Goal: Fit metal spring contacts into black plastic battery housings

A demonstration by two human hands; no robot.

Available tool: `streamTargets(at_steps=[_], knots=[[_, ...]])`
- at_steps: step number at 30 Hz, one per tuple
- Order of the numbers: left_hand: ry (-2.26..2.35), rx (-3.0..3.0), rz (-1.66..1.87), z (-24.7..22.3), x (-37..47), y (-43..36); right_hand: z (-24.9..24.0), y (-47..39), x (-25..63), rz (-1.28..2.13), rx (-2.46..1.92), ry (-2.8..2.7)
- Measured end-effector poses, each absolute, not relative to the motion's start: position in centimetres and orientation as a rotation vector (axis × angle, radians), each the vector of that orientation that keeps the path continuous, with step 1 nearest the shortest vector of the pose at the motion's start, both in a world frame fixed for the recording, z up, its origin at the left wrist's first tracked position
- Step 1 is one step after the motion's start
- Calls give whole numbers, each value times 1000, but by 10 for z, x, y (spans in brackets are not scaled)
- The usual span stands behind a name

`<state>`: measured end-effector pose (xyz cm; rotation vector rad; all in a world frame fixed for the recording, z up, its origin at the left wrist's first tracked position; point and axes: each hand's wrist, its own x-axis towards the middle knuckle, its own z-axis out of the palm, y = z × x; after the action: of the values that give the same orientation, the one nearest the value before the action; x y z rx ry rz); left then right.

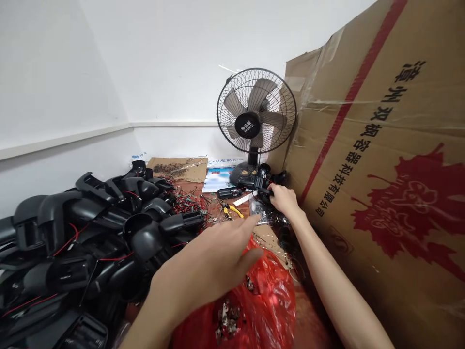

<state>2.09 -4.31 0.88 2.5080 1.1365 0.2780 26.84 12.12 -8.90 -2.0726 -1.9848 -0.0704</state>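
My left hand (214, 257) hovers over a red plastic bag (278, 286), thumb apart from the stretched fingers, with nothing in it. Small metal pieces (228, 320) lie in the bag. Farther off, my right hand (284, 198) reaches beside the fan's base, its fingers closed on a black plastic housing (264, 186); the fingertips are partly hidden. Near that hand lie a clear plastic bag (259, 211) and another black housing (229, 193). Yellow-handled pliers (232, 210) rest on the table between the two hands.
A large heap of black plastic housings (148, 240) with red wires fills the left side. Loose wires and small parts (189, 201) lie beyond it. A desk fan (250, 125) stands at the back, and a tall cardboard box (363, 194) walls off the right.
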Motion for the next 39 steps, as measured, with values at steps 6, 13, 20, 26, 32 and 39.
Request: streamTargets(at_steps=[6, 13, 20, 26, 32, 39], knots=[[1253, 2231, 631, -8, 13, 1, -55, 100, 263, -230, -1806, -1936], [745, 1222, 1047, -19, 35, 29, -26, 53, 213, -265, -826, -2009], [536, 835, 1355, -11, 42, 16, -18, 25, 187, 90, -612, -2086], [613, 1082, 1228, -12, 36, 12, -6, 25, 207, 591, -641, -1615], [561, 1217, 1075, -9, 47, -5, -9, 25, 204, 1218, -752, -1398], [554, 1293, 1072, -7, 41, -8, -4, 17, 217, 1342, -603, -1580]])
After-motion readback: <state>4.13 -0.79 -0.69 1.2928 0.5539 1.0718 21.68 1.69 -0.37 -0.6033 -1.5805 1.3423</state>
